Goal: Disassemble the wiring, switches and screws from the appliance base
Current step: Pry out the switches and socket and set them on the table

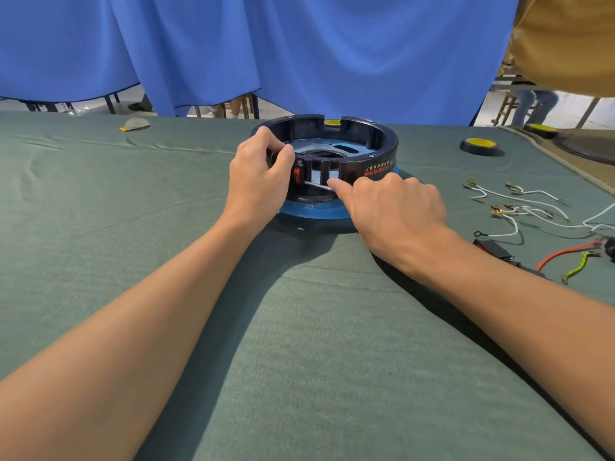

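A: Green tabletop, centre rear: appliance base. Handling?
B: Likely rigid, light plastic; hold by rim wall. Left hand gripping rim beside red switch; right hand pinching thin metal shaft, aimed at it.

Workshop hall split into work stations: a green felt cloth covers the table, and blue curtains hang as a screen just behind its far edge. Loose wires with terminals lie near the right edge, a tape roll farther back, and a black base stands at the far middle. Under and beside the curtains, metal table legs, a wooden stool and a seated person's jeans show on a pale floor.
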Action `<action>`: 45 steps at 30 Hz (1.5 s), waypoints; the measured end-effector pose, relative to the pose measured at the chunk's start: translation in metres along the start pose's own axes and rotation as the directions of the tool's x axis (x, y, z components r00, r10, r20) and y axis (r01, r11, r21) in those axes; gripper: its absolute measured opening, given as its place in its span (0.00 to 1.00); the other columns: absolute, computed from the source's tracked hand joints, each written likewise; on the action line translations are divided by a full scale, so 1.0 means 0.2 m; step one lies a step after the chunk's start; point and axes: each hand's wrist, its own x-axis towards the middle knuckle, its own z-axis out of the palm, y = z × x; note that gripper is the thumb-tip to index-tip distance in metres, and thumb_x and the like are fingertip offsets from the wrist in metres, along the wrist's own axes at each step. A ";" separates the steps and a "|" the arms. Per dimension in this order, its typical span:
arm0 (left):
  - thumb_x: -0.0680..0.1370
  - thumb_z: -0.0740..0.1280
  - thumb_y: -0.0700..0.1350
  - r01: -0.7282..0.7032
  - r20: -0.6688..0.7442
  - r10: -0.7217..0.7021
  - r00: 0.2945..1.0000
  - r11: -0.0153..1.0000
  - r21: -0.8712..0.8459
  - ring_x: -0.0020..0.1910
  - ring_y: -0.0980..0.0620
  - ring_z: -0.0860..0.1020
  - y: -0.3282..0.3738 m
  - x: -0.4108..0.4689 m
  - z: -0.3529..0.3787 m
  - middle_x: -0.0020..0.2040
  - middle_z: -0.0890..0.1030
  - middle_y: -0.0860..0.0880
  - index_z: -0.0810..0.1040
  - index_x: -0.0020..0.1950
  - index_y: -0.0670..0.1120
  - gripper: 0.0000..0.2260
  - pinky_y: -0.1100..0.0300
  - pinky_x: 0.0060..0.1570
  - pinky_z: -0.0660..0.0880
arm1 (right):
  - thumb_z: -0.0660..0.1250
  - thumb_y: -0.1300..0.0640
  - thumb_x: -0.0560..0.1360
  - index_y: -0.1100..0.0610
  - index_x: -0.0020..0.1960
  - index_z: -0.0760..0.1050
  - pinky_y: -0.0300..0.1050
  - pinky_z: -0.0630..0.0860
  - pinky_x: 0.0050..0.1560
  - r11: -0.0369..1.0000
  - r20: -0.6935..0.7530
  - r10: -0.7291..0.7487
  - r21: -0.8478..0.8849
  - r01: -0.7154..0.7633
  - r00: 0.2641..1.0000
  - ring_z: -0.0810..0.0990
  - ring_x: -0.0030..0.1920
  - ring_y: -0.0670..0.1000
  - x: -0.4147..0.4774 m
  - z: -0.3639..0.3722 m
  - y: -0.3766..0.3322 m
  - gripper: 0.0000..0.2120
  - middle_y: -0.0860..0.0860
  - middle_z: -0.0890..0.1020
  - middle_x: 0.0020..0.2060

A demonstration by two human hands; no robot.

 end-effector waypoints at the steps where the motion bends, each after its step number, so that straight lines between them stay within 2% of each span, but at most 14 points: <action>1: 0.80 0.61 0.44 0.001 0.000 -0.001 1.000 1.000 -0.003 0.46 0.54 0.70 0.00 0.00 0.00 0.39 0.73 0.56 0.68 0.40 0.49 0.09 0.66 0.41 0.64 | 0.48 0.44 0.84 0.55 0.48 0.74 0.43 0.53 0.26 0.999 0.000 -0.025 -0.031 0.025 1.000 0.80 0.38 0.62 0.00 -0.01 0.00 0.21 0.51 0.58 0.27; 4: 0.80 0.61 0.44 0.005 -0.004 -0.005 1.000 1.000 -0.012 0.45 0.54 0.70 -0.01 0.00 0.01 0.39 0.72 0.56 0.69 0.41 0.48 0.08 0.65 0.41 0.64 | 0.49 0.49 0.84 0.51 0.61 0.73 0.44 0.53 0.27 0.992 0.020 -0.080 -0.098 0.082 0.997 0.73 0.34 0.59 0.02 -0.05 0.01 0.15 0.52 0.60 0.29; 7: 0.80 0.61 0.43 0.014 -0.011 -0.014 1.000 1.000 -0.021 0.44 0.54 0.70 -0.01 0.00 0.01 0.39 0.73 0.55 0.67 0.38 0.50 0.10 0.66 0.40 0.64 | 0.51 0.53 0.84 0.46 0.64 0.71 0.43 0.52 0.26 0.978 0.066 -0.131 -0.155 0.140 0.989 0.61 0.27 0.53 0.05 -0.06 0.03 0.14 0.52 0.60 0.29; 9: 0.79 0.62 0.43 0.019 -0.013 -0.019 1.000 0.999 -0.029 0.43 0.54 0.70 -0.01 0.00 0.01 0.40 0.73 0.54 0.68 0.40 0.48 0.08 0.64 0.40 0.65 | 0.50 0.50 0.84 0.52 0.47 0.74 0.44 0.55 0.28 0.982 0.060 -0.130 -0.132 0.137 0.990 0.59 0.26 0.53 0.08 -0.06 0.05 0.16 0.51 0.60 0.28; 11: 0.79 0.61 0.44 0.025 -0.014 -0.025 1.000 0.999 -0.032 0.41 0.55 0.70 -0.01 0.00 0.02 0.39 0.73 0.54 0.69 0.41 0.46 0.07 0.63 0.39 0.65 | 0.45 0.45 0.83 0.55 0.31 0.65 0.45 0.55 0.30 0.989 0.033 -0.125 -0.075 0.127 0.992 0.59 0.25 0.52 0.11 -0.05 0.07 0.26 0.51 0.62 0.26; 14: 0.78 0.61 0.44 0.037 -0.014 -0.038 0.999 0.999 -0.029 0.39 0.57 0.68 -0.01 0.00 0.02 0.38 0.72 0.56 0.67 0.39 0.48 0.08 0.68 0.36 0.64 | 0.45 0.47 0.83 0.59 0.32 0.67 0.44 0.53 0.28 0.973 -0.040 -0.224 -0.064 0.221 0.974 0.56 0.24 0.50 0.13 -0.02 0.11 0.27 0.53 0.63 0.24; 18: 0.78 0.61 0.44 0.051 -0.011 -0.052 0.999 0.998 -0.033 0.37 0.57 0.67 -0.01 0.00 0.02 0.36 0.70 0.55 0.64 0.36 0.50 0.11 0.67 0.34 0.63 | 0.49 0.46 0.84 0.59 0.37 0.63 0.41 0.56 0.26 0.936 -0.103 -0.351 -0.083 0.343 0.931 0.65 0.23 0.52 0.14 0.03 0.17 0.22 0.59 0.75 0.27; 21: 0.78 0.60 0.44 0.058 -0.011 -0.059 0.998 0.997 -0.044 0.37 0.56 0.67 -0.01 0.00 0.02 0.36 0.70 0.55 0.64 0.37 0.50 0.11 0.66 0.34 0.63 | 0.48 0.46 0.83 0.60 0.38 0.67 0.43 0.60 0.25 0.921 -0.129 -0.385 -0.123 0.371 0.914 0.69 0.23 0.54 0.14 0.06 0.19 0.23 0.59 0.74 0.28; 27: 0.77 0.60 0.43 0.069 -0.027 -0.070 0.997 0.997 -0.047 0.36 0.56 0.67 0.00 0.00 0.02 0.34 0.70 0.55 0.64 0.36 0.50 0.11 0.63 0.35 0.63 | 0.50 0.47 0.83 0.63 0.42 0.71 0.43 0.57 0.25 0.928 -0.175 -0.371 -0.030 0.371 0.912 0.69 0.23 0.55 0.12 0.11 0.20 0.23 0.59 0.75 0.30; 31: 0.77 0.61 0.44 0.089 -0.030 -0.090 0.995 0.995 -0.053 0.38 0.54 0.67 0.00 0.00 0.02 0.35 0.70 0.54 0.64 0.36 0.50 0.11 0.60 0.37 0.64 | 0.48 0.47 0.82 0.62 0.42 0.69 0.43 0.55 0.26 0.929 -0.174 -0.361 0.021 0.370 0.916 0.63 0.23 0.53 0.14 0.11 0.21 0.22 0.58 0.74 0.29; 36: 0.78 0.61 0.44 0.086 -0.027 -0.088 0.996 0.994 -0.066 0.36 0.56 0.67 0.01 -0.01 0.01 0.35 0.70 0.54 0.65 0.36 0.50 0.11 0.60 0.37 0.64 | 0.46 0.46 0.82 0.56 0.39 0.60 0.41 0.53 0.26 0.922 -0.153 -0.382 0.010 0.388 0.912 0.62 0.22 0.52 0.15 0.10 0.21 0.18 0.53 0.66 0.27; 40: 0.79 0.61 0.46 0.055 -0.017 -0.056 0.998 0.997 -0.061 0.39 0.55 0.68 -0.01 -0.01 0.00 0.37 0.72 0.54 0.69 0.40 0.47 0.08 0.59 0.41 0.66 | 0.48 0.46 0.83 0.56 0.39 0.59 0.41 0.54 0.25 0.937 -0.125 -0.346 0.014 0.350 0.930 0.60 0.21 0.51 0.14 0.09 0.19 0.18 0.53 0.68 0.27; 42: 0.80 0.61 0.45 0.023 -0.001 -0.023 1.000 0.998 -0.058 0.40 0.56 0.68 -0.02 -0.01 -0.02 0.38 0.73 0.56 0.72 0.43 0.45 0.08 0.60 0.41 0.66 | 0.48 0.46 0.83 0.56 0.40 0.60 0.43 0.58 0.26 0.947 -0.102 -0.310 0.061 0.317 0.945 0.66 0.23 0.55 0.11 0.09 0.18 0.18 0.55 0.73 0.30; 45: 0.81 0.59 0.43 -0.023 0.067 0.026 0.997 0.999 -0.042 0.44 0.60 0.70 -0.05 -0.01 -0.07 0.43 0.75 0.59 0.76 0.47 0.47 0.07 0.69 0.43 0.66 | 0.47 0.44 0.82 0.56 0.41 0.61 0.49 0.64 0.33 0.968 -0.048 -0.166 0.184 0.172 0.985 0.77 0.35 0.63 0.04 0.10 0.15 0.19 0.58 0.78 0.36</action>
